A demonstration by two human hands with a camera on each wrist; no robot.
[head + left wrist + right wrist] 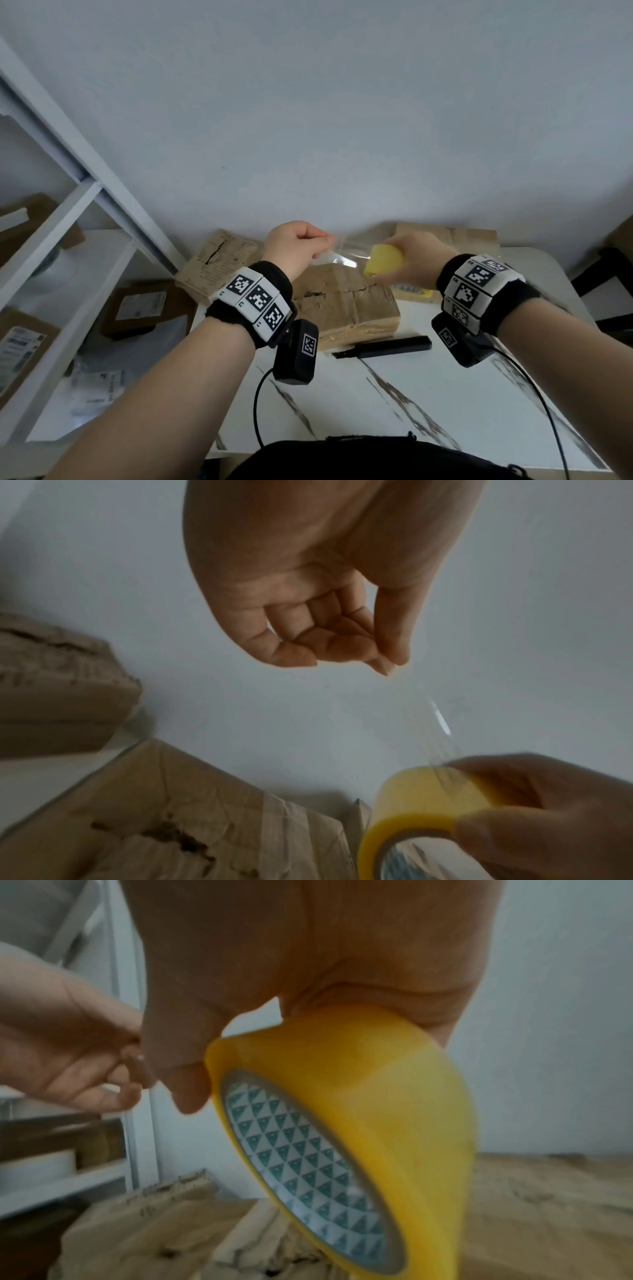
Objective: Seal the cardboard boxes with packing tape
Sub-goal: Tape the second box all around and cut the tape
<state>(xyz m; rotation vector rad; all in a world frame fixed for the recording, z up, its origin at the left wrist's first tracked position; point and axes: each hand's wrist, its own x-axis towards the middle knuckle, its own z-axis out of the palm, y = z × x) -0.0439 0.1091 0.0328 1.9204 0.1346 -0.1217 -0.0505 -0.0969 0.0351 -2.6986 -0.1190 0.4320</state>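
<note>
My right hand point(411, 260) grips a yellow roll of packing tape point(383, 259) above a worn cardboard box point(346, 301) on the table. The roll point(346, 1123) fills the right wrist view, its core printed with green triangles. My left hand point(298, 245) pinches the free end of a clear tape strip point(346, 253) stretched from the roll, thumb against fingertips point(394, 656). The strip point(435, 723) hangs in the air above the box point(171, 818), which has a torn seam on top.
A black knife or marker point(383, 346) lies on the marble table point(428, 411) in front of the box. More cardboard boxes point(219, 263) lean at the wall; another point(448, 236) sits behind right. A white shelf point(68, 240) with parcels stands on the left.
</note>
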